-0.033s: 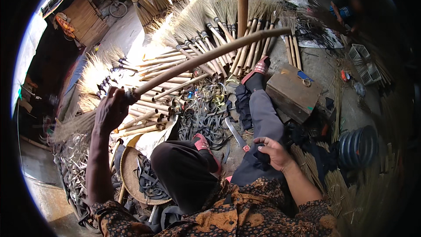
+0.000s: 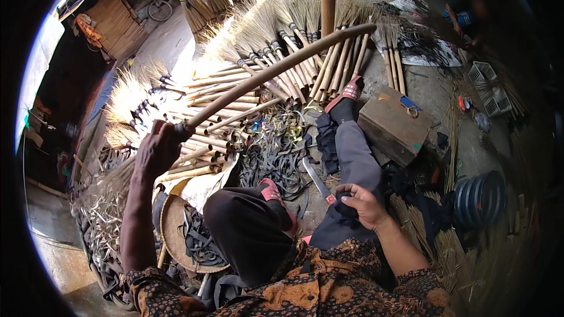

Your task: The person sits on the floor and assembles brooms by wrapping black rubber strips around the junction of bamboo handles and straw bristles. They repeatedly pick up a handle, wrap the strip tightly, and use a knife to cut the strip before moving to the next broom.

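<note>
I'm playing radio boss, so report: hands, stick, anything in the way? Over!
Left hand gripping long stick, tilted. Right hand by right leg, grip unclear. Knife on ground beside that leg.

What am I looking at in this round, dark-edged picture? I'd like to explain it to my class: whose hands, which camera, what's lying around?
There is no machine here, just the bare left hand and right hand of a seated person. A wide camera on that person's head looks down, so straight edges bend near the rim. The left hand grips what looks like a broom, its long handle slanting up to the right. The right hand rests by the thigh; whether it holds something dark is unclear. On the floor lie rows of other brooms, dark strips, a knife, a wooden box and a round tray.
</note>
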Available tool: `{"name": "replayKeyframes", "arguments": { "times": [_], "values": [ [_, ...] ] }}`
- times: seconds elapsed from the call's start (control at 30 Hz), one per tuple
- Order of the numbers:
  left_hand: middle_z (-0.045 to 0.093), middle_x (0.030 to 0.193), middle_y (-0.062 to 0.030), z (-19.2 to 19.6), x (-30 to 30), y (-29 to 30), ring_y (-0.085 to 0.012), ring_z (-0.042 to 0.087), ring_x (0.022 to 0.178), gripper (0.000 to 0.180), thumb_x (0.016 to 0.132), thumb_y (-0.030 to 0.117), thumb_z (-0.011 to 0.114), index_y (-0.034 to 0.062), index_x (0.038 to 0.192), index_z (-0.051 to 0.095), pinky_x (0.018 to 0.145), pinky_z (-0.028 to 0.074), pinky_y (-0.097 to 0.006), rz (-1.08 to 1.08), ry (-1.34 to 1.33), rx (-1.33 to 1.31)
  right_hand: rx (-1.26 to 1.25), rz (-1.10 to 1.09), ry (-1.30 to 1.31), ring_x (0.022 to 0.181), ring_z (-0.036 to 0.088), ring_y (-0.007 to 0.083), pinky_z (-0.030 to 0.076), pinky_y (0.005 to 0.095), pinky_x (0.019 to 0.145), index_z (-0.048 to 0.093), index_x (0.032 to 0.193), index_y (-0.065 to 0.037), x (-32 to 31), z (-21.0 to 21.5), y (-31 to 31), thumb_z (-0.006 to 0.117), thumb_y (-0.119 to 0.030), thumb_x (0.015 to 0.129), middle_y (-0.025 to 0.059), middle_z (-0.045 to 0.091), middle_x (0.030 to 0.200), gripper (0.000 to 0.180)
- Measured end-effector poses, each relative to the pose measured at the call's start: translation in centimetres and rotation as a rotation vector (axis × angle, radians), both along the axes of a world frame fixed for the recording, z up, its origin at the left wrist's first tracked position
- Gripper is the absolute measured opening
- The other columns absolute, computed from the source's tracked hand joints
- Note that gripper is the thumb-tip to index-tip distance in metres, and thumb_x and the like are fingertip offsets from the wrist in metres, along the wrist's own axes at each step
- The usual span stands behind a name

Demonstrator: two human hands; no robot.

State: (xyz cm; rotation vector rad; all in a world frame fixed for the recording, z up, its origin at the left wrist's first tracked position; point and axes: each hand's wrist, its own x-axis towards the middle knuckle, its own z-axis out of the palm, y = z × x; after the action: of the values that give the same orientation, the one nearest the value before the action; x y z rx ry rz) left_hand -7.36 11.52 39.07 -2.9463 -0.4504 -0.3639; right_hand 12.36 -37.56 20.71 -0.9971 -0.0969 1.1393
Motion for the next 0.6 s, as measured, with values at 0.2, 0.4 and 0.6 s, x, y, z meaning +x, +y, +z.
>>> {"name": "replayKeyframes", "arguments": {
  "times": [0.2, 0.4, 0.6],
  "values": [
    [0.051, 0.119, -0.026, -18.4, 1.8, -1.4, -0.0456, 0.06, 0.104, 0.067, 0.08, 0.033, 0.083, 0.0074, 0.136, 0.058, 0.097, 0.051, -0.048, 0.154, 0.188, -0.68, 0.079, -0.036, -0.108, 0.098, 0.065, 0.0068, 0.054, 0.0221, 0.092, 0.063, 0.126, 0.002, -1.7, -0.3, 7.3, 0.063, 0.001, 0.101, 0.0039, 0.067, 0.112, 0.026],
    [0.073, 0.094, -0.0171, -33.5, 7.3, -5.9, -0.0242, 0.07, 0.089, 0.075, 0.077, 0.04, 0.09, -0.0056, 0.123, 0.053, 0.083, 0.055, -0.036, 0.304, 0.295, -1.245, 0.002, -0.081, -0.094, 0.092, 0.061, 0.003, 0.052, 0.0195, 0.085, 0.062, 0.127, 0.001, -2.5, -1.2, 10.4, 0.062, -0.002, 0.103, -0.0001, 0.065, 0.105, 0.024],
    [0.072, 0.105, -0.0192, -40.0, 7.0, -9.2, -0.0283, 0.069, 0.1, 0.079, 0.078, 0.047, 0.09, -0.0006, 0.133, 0.06, 0.09, 0.053, -0.04, 0.283, 0.137, -1.488, -0.155, -0.104, -0.039, 0.089, 0.063, 0.0036, 0.055, 0.0211, 0.082, 0.06, 0.128, 0.0, -2.1, -4.7, 12.4, 0.062, -0.003, 0.103, 0.0015, 0.067, 0.104, 0.025]
  ]
}}
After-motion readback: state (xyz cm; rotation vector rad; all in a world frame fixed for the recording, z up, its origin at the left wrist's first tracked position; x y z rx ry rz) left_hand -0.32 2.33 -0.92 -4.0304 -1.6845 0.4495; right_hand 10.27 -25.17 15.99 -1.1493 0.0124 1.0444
